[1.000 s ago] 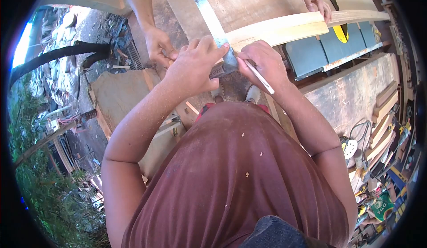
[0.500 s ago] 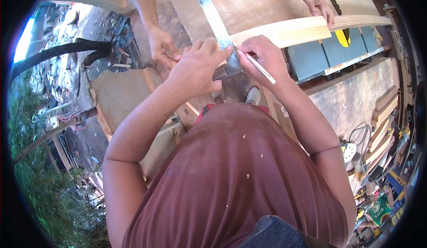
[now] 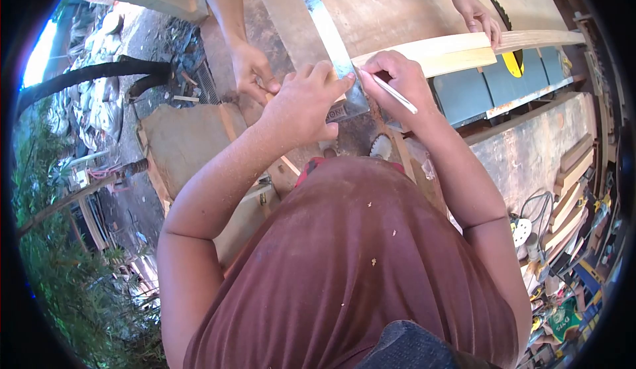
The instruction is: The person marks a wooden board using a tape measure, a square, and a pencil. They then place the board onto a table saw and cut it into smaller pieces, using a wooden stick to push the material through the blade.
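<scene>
My left hand [image 3: 305, 104] is closed around the wood strip and presses a metal try square [image 3: 324, 31] against it with a fingertip. The square's blade reaches away from me across the strip, and its stock hangs on the near side. My right hand [image 3: 401, 84] pinches a white pencil [image 3: 397, 96], its point close to the blade's right edge. The long pale wood strip [image 3: 457, 56] runs off to the right; my left hand hides part of it.
Another person's hand [image 3: 252, 71] is at the strip's left end, and their other hand [image 3: 478, 18] grips it farther right. A toothed saw blade [image 3: 500, 12] with a yellow part [image 3: 513, 64] stands beyond. Wood offcuts [image 3: 573, 163] are stacked at right.
The view has shifted slightly, moving everything a little right and down. My right hand and the pencil's rear end have tilted up a little relative to the square. My left hand keeps its hold.
</scene>
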A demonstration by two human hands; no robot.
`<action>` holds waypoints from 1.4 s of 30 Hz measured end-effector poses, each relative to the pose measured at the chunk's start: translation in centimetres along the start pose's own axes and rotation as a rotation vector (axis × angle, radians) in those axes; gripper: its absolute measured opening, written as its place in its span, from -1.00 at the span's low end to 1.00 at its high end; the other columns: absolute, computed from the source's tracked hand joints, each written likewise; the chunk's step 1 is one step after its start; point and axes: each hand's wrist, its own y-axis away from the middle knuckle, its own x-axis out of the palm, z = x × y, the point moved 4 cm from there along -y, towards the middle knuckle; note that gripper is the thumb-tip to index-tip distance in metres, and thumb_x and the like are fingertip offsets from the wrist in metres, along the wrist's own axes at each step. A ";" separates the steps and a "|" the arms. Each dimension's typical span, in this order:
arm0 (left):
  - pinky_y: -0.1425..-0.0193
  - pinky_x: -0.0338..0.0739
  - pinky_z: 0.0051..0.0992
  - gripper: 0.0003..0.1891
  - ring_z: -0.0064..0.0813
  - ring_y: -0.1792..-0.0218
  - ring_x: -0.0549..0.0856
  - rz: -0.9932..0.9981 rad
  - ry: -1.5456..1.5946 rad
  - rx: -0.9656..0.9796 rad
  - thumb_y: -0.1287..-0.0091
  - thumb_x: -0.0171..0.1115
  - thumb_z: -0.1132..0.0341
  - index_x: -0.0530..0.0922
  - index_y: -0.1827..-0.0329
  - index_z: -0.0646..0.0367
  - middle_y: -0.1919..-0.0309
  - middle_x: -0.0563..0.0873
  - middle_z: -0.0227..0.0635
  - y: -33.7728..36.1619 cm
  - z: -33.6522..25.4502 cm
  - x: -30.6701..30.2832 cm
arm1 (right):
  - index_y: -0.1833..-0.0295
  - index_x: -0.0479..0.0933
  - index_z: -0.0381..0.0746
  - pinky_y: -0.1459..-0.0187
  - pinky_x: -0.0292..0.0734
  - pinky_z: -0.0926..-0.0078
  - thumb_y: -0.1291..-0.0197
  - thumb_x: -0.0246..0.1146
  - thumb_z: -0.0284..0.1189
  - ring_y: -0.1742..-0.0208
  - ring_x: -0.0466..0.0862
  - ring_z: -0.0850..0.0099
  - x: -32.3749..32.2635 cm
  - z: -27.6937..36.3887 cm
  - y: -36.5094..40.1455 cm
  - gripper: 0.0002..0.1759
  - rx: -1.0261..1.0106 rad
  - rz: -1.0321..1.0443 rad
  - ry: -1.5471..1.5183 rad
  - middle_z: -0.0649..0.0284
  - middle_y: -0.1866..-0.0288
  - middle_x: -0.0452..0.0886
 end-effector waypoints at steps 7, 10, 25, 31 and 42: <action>-0.30 0.45 -0.10 -0.21 -0.03 -0.20 0.51 0.027 0.005 -0.006 0.05 0.42 0.25 0.47 -0.39 -0.07 -0.17 0.46 -0.10 0.0 0.1 0.0 | 0.28 0.60 -0.33 0.30 0.51 0.55 -0.21 0.34 -0.48 0.36 0.63 0.48 -3.0 1.9 5.6 -0.88 0.103 0.210 -0.084 0.25 0.36 0.66; -0.30 0.44 -0.11 -0.22 -0.04 -0.23 0.50 0.030 0.006 0.011 0.03 0.43 0.22 0.47 -0.40 -0.06 -0.19 0.46 -0.08 0.2 0.1 0.0 | 0.14 0.62 -0.33 0.29 0.55 0.48 -0.36 0.28 -0.22 0.34 0.67 0.47 -2.2 1.3 7.8 -0.67 0.343 0.106 -0.285 0.19 0.29 0.70; -0.35 0.41 -0.09 -0.39 0.01 -0.26 0.52 -0.309 0.400 0.235 -0.17 0.40 0.20 0.52 -0.33 0.06 -0.28 0.51 -0.03 2.2 4.6 -3.9 | 0.13 0.51 -0.27 0.42 0.53 0.62 -0.51 0.10 -0.17 0.43 0.61 0.57 0.1 0.2 17.1 -0.65 0.794 -0.269 -0.688 0.29 0.35 0.68; -0.27 0.49 -0.19 -0.53 -0.02 -0.20 0.58 -0.395 0.563 0.439 -0.16 0.43 0.30 0.62 -0.18 0.11 -0.22 0.56 -0.10 3.6 1.9 -3.4 | 0.11 0.49 -0.24 0.41 0.54 0.61 -0.51 0.10 -0.12 0.44 0.59 0.55 -10.7 -4.4 35.1 -0.63 1.011 -0.877 -0.249 0.27 0.40 0.60; -0.37 0.40 -0.14 -0.55 -0.01 -0.27 0.51 -0.441 0.136 0.164 -0.16 0.40 0.33 0.61 -0.16 0.10 -0.22 0.55 -0.12 1.1 -4.2 3.1 | -0.11 0.49 -0.31 0.29 0.65 0.30 -0.45 0.17 -0.31 0.34 0.70 0.33 -23.1 -20.9 44.1 -0.70 1.148 -0.899 -0.200 0.03 0.28 0.65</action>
